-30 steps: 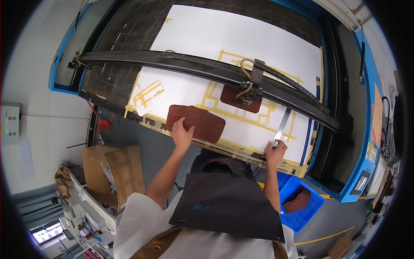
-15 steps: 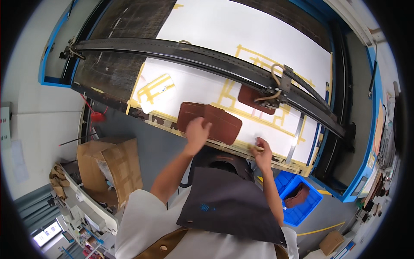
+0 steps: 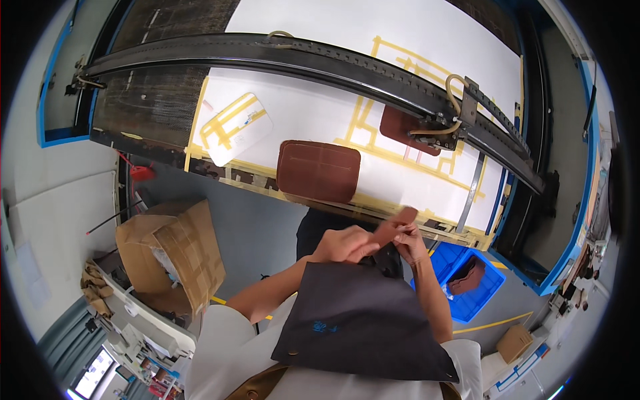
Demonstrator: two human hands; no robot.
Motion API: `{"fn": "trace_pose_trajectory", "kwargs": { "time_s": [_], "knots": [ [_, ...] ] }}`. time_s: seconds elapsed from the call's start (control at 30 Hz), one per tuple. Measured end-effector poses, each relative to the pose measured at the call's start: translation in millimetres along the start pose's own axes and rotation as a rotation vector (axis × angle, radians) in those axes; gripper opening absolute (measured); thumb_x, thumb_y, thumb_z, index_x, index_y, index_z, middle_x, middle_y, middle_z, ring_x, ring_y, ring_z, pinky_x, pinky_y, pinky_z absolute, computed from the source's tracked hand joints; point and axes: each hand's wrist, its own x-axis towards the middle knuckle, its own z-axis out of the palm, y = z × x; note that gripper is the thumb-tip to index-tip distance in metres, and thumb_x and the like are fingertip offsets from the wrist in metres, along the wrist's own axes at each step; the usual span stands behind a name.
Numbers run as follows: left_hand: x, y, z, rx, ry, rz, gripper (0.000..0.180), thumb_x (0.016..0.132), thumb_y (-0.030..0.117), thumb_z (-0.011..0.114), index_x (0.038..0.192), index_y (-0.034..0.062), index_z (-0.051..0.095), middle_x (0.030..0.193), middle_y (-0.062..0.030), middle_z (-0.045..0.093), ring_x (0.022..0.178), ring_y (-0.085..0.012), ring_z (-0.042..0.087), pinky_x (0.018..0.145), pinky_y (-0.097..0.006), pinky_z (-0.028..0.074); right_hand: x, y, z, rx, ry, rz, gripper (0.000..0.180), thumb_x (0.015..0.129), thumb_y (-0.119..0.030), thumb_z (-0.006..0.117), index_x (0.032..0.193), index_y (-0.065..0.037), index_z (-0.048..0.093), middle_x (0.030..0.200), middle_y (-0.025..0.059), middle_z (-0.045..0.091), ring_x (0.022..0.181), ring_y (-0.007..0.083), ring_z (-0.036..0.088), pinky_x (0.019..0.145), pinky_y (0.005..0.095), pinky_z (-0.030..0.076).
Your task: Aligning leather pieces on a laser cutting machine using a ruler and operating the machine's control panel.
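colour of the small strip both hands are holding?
Brown, like leather. The strip sits between the left hand and right hand; the head view shows it.

Both hands (image 3: 373, 241) off bed, together

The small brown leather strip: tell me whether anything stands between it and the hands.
Nothing visible does. The left hand and right hand both pinch the small brown leather strip directly, in front of the dark apron.
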Motion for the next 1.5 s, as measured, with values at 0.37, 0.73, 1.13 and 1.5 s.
{"fn": "trace_pose_trajectory", "kwargs": {
  "time_s": [0.37, 0.73, 1.13, 1.5],
  "knots": [
    [-0.8, -32.4, -31.2, -0.749, 0.08, -1.018, 0.039, 0.089, 0.01, 0.078, 0.124, -0.0028, 0.066, 0.109, -0.0089, 0.074, 0.09, -0.0136, 0.07, 0.073, -0.029, 0.059, -20.9, -30.2, 71.0, -0.155, 0.328, 0.033, 0.041, 0.093, -0.009, 0.074, 0.131, 0.0, 0.062, 0.124, 0.0111, 0.07, 0.109, 0.018, 0.068, 0.094, 0.034, 0.056],
    [59.4, 80.2, -65.4, -0.702, -0.3, -0.601, 0.049, 0.087, 0.006, 0.082, 0.131, -0.004, 0.064, 0.119, -0.008, 0.072, 0.106, -0.0126, 0.066, 0.093, -0.029, 0.053, -116.4, -99.7, 147.0, -0.455, 0.394, -0.536, 0.026, 0.1, -0.014, 0.069, 0.119, 0.004, 0.067, 0.104, 0.0059, 0.074, 0.092, 0.009, 0.065, 0.078, 0.0259, 0.052],
    [44.0, 169.5, -8.7, -0.249, 0.081, -0.023, 0.042, 0.106, 0.026, 0.061, 0.128, -0.0093, 0.065, 0.112, -0.0074, 0.072, 0.095, -0.0097, 0.064, 0.085, -0.024, 0.05, -185.6, -125.4, 157.8, -0.48, 0.393, -1.018, 0.032, 0.108, -0.019, 0.058, 0.128, 0.004, 0.066, 0.109, 0.0065, 0.072, 0.094, 0.0086, 0.065, 0.081, 0.0234, 0.052],
    [-2.7, 224.4, 9.7, -0.387, 0.138, 0.024, 0.031, 0.103, 0.021, 0.068, 0.114, -0.0074, 0.071, 0.095, -0.0031, 0.07, 0.081, -0.0052, 0.058, 0.074, -0.021, 0.048, -214.4, -114.8, 141.5, -0.24, 0.19, -1.021, 0.035, 0.109, -0.021, 0.055, 0.131, 0.004, 0.064, 0.113, 0.0089, 0.072, 0.097, 0.0099, 0.067, 0.084, 0.0242, 0.053]
  ]
}}
